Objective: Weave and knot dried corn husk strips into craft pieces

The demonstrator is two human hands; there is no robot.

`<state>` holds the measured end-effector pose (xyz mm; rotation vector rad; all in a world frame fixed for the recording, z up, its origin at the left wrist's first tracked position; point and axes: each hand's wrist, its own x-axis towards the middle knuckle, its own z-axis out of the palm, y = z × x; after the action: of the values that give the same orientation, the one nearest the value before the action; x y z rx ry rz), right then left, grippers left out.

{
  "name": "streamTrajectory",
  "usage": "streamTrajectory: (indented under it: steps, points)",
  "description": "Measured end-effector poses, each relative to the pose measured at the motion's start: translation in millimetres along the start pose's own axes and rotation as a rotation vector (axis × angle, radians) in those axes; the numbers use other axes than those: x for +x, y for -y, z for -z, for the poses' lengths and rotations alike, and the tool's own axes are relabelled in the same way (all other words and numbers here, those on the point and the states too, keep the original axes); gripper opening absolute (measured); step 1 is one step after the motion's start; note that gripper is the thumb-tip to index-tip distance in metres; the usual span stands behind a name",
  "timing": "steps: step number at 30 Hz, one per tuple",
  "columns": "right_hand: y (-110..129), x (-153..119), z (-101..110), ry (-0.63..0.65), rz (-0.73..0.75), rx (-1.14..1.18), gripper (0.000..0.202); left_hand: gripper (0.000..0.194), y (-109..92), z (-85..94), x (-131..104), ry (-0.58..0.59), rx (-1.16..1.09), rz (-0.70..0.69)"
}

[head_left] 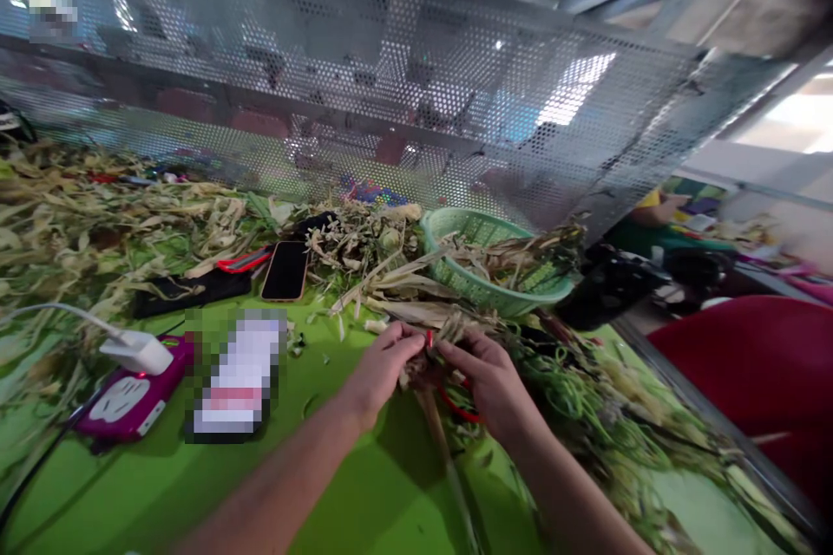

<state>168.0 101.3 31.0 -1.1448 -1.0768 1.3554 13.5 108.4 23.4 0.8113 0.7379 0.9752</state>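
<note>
Above the green table [338, 486], my left hand [381, 368] and my right hand [491, 377] meet at a bundle of dried husk [423, 373]. Both are closed, thumbs and fingers pinching the bundle from either side. A small red piece [429, 338] shows between the fingertips; its kind is unclear. From the bundle a long pale stalk [449, 460] hangs toward me. Close under my right hand is a curved red loop [459, 406], partly hidden. Dried corn husks [416, 284] lie just beyond my fingers.
A light green plastic basket [508, 299] with dry leaves stands behind. To the left are a black-screened phone [285, 270], a red-handled cutter [244, 262], a blurred-screen phone [238, 373] and a purple power strip [123, 403]. Husk heaps flank the table; a perforated metal screen [364, 61] rises behind.
</note>
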Motion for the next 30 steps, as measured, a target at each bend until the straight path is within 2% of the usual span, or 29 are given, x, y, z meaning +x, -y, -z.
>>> streamTrajectory:
  steps: [4, 7, 11, 15, 19, 23, 30]
  points:
    - [1, 4, 8, -0.121, 0.064, 0.066, 0.024, 0.027, -4, 4.7, 0, -0.017, 0.094, -0.010]
    - [4, 6, 9, -0.159, 0.113, 0.126, 0.024, 0.028, -3, 7.9, 3, -0.052, 0.188, -0.003]
    - [6, 3, 6, -0.195, 0.130, 0.155, 0.025, 0.022, 5, 11.1, 11, -0.067, 0.215, -0.065]
    - [3, -1, 3, -0.130, 0.032, -0.002, 0.031, 0.021, 10, 13.0, 13, -0.076, 0.216, -0.114]
    - [-2, -1, 6, -0.076, -0.065, -0.079, 0.030, 0.026, 4, 12.2, 8, -0.045, 0.275, -0.106]
    - [-5, 2, 9, -0.082, -0.041, 0.009, 0.022, 0.026, -2, 9.3, 4, -0.003, 0.261, -0.086]
    - [-3, 2, 4, -0.048, -0.021, 0.318, 0.014, 0.025, 2, 4.1, 3, 0.088, -0.025, -0.025]
